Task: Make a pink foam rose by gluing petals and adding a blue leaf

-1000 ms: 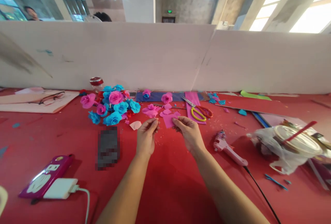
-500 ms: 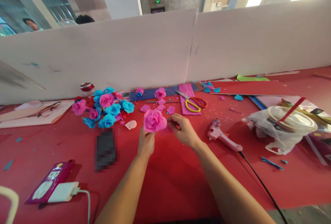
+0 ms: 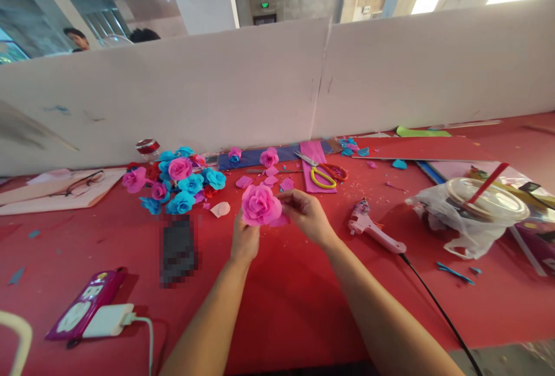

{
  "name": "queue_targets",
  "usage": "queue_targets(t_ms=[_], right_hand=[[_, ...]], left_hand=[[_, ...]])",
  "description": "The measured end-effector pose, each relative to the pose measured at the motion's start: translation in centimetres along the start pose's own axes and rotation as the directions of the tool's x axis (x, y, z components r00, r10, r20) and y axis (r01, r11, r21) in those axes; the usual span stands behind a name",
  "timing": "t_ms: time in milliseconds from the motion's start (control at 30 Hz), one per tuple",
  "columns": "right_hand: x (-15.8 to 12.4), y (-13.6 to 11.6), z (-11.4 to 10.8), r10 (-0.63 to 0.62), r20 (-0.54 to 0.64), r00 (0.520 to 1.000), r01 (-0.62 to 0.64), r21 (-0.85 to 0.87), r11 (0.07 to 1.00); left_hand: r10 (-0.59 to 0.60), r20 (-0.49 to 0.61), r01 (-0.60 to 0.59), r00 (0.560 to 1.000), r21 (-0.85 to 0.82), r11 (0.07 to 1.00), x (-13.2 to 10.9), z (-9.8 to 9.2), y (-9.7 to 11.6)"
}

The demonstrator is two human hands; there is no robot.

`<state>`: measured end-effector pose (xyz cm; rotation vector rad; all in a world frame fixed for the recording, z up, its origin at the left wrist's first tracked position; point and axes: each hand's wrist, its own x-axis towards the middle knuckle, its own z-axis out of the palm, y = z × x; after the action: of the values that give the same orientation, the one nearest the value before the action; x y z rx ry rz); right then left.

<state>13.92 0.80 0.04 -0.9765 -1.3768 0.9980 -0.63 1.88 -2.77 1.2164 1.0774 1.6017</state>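
A large pink paper rose [image 3: 261,205] stands upright in my left hand [image 3: 245,242], whose fingers are closed below the bloom and partly hidden by it. At the rose's right side, my right hand [image 3: 310,217] pinches a loose pink petal [image 3: 280,221], its edge close against the bloom. I cannot tell whether the petal is stuck on. Just beyond my hands lie several loose pink petals [image 3: 271,180] and a smaller pink rose [image 3: 269,157]. A pale petal [image 3: 220,209] rests to the left.
Blue, pink and red paper roses [image 3: 180,182] cluster at left. Scissors [image 3: 323,176] lie on pink paper behind my right hand. A pink glue gun [image 3: 375,231] with a black cord lies right, near a bagged cup [image 3: 488,202]. A purple pouch [image 3: 87,305] sits front left; a white partition [image 3: 260,87] borders the table.
My right hand has moved slightly left, bringing the pink petal against the rose's lower right side. My left hand stays nearly in place, the rose slightly shifted.
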Motion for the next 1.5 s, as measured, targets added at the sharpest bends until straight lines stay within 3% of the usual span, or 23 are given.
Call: queue_targets(t_ms=[167, 333, 533, 733, 833, 967, 1233, 1500], right_hand=[[0.0, 0.1, 0.7, 0.126, -0.266, 0.956, -0.101, 0.103, 0.990], [-0.4, -0.6, 1.7, 0.208, -0.339, 0.917, -0.093, 0.325, 0.941], [-0.8, -1.6, 2.7, 0.344, -0.305, 0.888, -0.137, 0.539, 0.831], [-0.8, -1.5, 3.0, 0.425, -0.270, 0.864, -0.171, 0.637, 0.752], [-0.8, -1.6, 2.9, 0.445, -0.259, 0.857, -0.184, 0.654, 0.734], [-0.8, -1.8, 2.7, 0.453, -0.245, 0.857, -0.193, 0.663, 0.723], [-0.7, -1.9, 2.5, 0.438, -0.255, 0.862, -0.170, 0.670, 0.723], [-0.8, -1.9, 2.5, 0.421, -0.275, 0.865, -0.151, 0.657, 0.739]], left_hand=[[0.033, 0.010, -0.033, 0.999, 0.005, 0.999, 0.3, -0.2, 0.8], [-0.031, -0.048, 0.029, 0.998, -0.042, 0.999, 0.0, 0.1, 0.3], [0.034, -0.087, -0.040, 0.996, -0.068, 0.997, 0.0, 0.7, -0.1], [0.265, -0.195, -0.197, 0.944, 0.309, 0.931, 0.4, -0.8, -0.7], [0.367, -0.142, -0.266, 0.919, 0.463, 0.845, 0.6, -1.3, -0.8], [0.411, -0.037, -0.327, 0.911, 0.544, 0.773, 0.5, -1.5, -0.4], [0.446, -0.038, -0.333, 0.894, 0.608, 0.721, 0.6, -2.0, -0.4], [0.484, 0.111, -0.457, 0.868, 0.560, 0.691, 0.4, -1.9, 0.3]])
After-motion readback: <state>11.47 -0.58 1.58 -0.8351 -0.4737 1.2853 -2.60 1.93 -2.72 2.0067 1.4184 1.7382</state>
